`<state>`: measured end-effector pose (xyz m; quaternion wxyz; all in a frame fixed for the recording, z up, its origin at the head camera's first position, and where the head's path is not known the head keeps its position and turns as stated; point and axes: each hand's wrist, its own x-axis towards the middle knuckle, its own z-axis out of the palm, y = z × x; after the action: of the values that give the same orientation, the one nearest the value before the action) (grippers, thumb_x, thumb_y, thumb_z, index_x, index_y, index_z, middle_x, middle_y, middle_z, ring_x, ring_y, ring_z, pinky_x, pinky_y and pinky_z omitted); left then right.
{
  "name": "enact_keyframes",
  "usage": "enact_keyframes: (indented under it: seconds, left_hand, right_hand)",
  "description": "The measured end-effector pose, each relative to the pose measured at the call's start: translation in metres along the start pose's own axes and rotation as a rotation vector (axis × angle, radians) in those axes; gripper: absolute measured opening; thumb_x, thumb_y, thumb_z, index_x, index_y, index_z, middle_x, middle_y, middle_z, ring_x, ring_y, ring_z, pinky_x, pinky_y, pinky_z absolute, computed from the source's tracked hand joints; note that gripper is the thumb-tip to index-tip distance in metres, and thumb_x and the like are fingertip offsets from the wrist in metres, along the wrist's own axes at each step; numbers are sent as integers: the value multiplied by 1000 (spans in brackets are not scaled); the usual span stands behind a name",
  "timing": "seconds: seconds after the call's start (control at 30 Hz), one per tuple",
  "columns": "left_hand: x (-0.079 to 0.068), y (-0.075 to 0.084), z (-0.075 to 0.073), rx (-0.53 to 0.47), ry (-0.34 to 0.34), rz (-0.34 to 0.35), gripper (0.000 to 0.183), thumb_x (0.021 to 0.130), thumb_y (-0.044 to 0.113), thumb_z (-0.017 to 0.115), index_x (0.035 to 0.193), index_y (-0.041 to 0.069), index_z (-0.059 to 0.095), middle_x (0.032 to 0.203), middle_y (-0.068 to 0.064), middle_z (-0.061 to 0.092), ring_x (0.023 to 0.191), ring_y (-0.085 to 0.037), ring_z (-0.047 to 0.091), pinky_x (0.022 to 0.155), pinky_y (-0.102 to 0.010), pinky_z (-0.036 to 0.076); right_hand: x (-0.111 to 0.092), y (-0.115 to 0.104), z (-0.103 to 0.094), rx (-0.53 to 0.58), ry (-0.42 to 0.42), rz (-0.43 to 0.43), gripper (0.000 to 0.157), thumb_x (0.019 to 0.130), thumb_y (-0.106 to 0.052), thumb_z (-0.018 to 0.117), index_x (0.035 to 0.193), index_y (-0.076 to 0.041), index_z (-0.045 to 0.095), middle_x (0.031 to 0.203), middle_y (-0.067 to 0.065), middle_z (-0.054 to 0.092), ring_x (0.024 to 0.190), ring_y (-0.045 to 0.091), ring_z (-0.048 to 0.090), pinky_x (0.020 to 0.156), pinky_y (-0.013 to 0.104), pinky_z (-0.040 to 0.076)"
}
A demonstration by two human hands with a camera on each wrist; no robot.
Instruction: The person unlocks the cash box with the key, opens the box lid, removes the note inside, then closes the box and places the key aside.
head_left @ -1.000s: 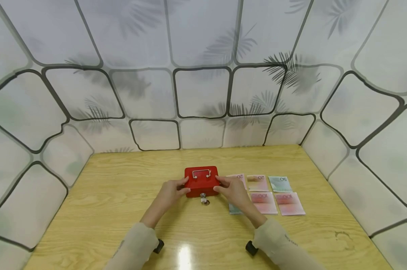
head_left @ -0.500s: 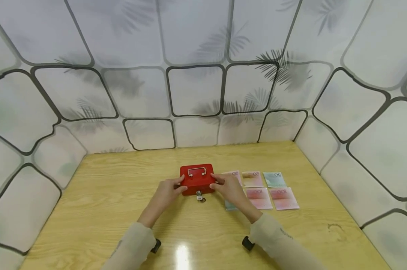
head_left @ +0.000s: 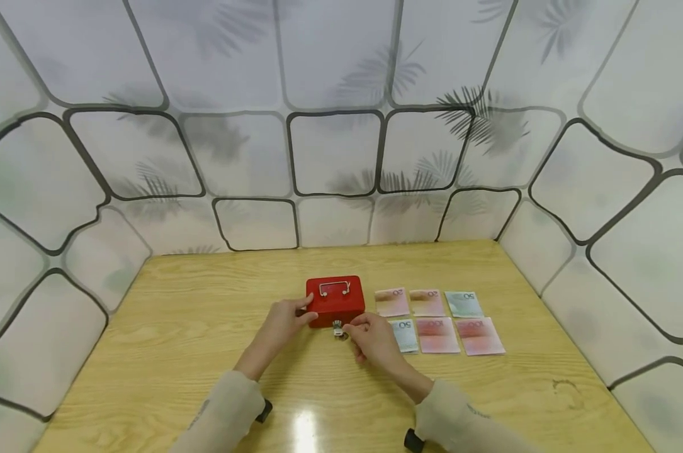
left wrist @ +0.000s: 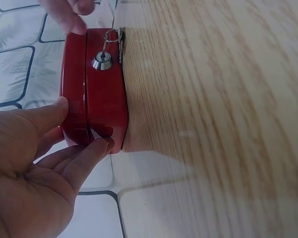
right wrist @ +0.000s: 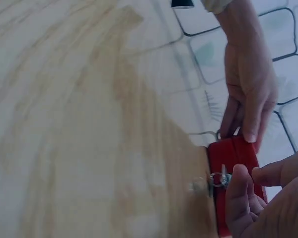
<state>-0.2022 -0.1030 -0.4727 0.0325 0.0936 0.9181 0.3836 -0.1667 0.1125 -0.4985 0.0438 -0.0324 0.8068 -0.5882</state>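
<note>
A small red cash box [head_left: 335,307] with a wire handle on its lid sits closed on the table. My left hand [head_left: 279,324] holds its left end, thumb and fingers spread over lid and side. A key [left wrist: 104,47] stands in the round lock [left wrist: 102,60] on the front face, and a ring with another key hangs from it. Beside the lock is my right hand [head_left: 378,343], its fingers loosely bent. In the right wrist view, the thumb and forefinger tips [right wrist: 241,173] are close to the key, with no clear grip on it.
Right of the box, banknotes lie in two rows on the wooden table [head_left: 177,352]: pink 20 notes [head_left: 391,302], green 50 notes [head_left: 464,304] and red 100 notes [head_left: 479,336]. A patterned curtain [head_left: 335,157] encloses the table's back and sides.
My right hand has left the box's right end and moved left and toward me, to the front lock. My left hand keeps its hold; the box stays in place.
</note>
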Motion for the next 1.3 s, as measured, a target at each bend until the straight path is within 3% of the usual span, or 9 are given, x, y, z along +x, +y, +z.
enact_keyframes:
  seconds: [0.3, 0.5, 0.87, 1.07, 1.3]
  left_hand:
    - [1, -3, 0, -16, 5, 10, 53, 94, 18, 77, 143, 5, 59, 138, -20, 61, 57, -10, 35, 50, -22, 33]
    - [2, -2, 1, -18, 0, 0, 54, 95, 18, 77, 143, 5, 58, 139, -19, 61, 57, -10, 34, 50, -22, 33]
    - [1, -1, 2, -9, -1, -6, 54, 95, 19, 77, 143, 5, 58, 138, -20, 62, 55, -10, 33, 49, -21, 32]
    - [2, -1, 2, -10, -1, -3, 53, 96, 19, 76, 143, 5, 58, 138, -19, 63, 53, -10, 30, 48, -21, 31]
    - [0, 0, 1, -5, -5, -18, 52, 95, 19, 77, 143, 6, 59, 141, -18, 60, 55, -11, 30, 48, -22, 31]
  right_hand:
    - [7, 7, 19, 81, -74, 139, 24, 101, -15, 67, 92, 7, 70, 61, 7, 64, 43, 13, 61, 44, 32, 57]
    - [9, 10, 24, 126, -101, 161, 30, 101, -16, 66, 85, 9, 71, 62, 8, 66, 45, 13, 64, 45, 32, 57]
    - [7, 8, 30, 200, -60, 214, 30, 101, -13, 68, 82, 10, 71, 65, 9, 68, 48, 13, 65, 46, 26, 56]
    - [9, 9, 31, 211, -24, 218, 21, 100, -9, 67, 88, 8, 65, 68, 11, 70, 51, 15, 67, 47, 26, 56]
    - [8, 10, 32, 102, -17, 137, 17, 99, -7, 67, 86, 1, 59, 65, 10, 70, 46, 16, 66, 42, 27, 54]
